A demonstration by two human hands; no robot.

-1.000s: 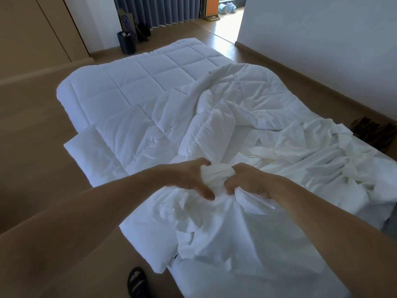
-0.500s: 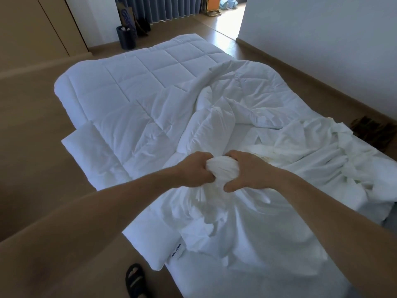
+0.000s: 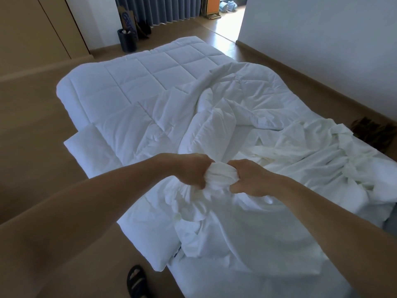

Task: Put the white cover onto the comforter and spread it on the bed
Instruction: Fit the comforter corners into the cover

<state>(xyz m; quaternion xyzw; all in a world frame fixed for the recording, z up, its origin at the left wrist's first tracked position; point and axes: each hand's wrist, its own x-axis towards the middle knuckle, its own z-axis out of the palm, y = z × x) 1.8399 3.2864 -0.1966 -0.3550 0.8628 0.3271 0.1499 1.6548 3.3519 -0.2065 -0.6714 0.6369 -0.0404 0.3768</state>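
A white quilted comforter (image 3: 137, 87) lies spread over the far left part of the bed (image 3: 247, 282), rumpled toward the middle. The thin white cover (image 3: 268, 229) lies crumpled over the near and right part of the bed. My left hand (image 3: 191, 169) and my right hand (image 3: 249, 178) are side by side, both gripping one gathered bunch of the cover between them, just above the bedding. Loose cover fabric hangs down from the bunch.
A pillow (image 3: 92, 147) sticks out at the bed's left edge. A dark bin (image 3: 127, 43) and grey curtains (image 3: 159, 9) stand at the far wall. A white wall (image 3: 322, 39) runs along the right. A black sandal (image 3: 136, 280) shows on the wooden floor below.
Both hands closed tighter on the bunched cover and came closer together, lifting the bunch slightly. The view shifted a little forward.
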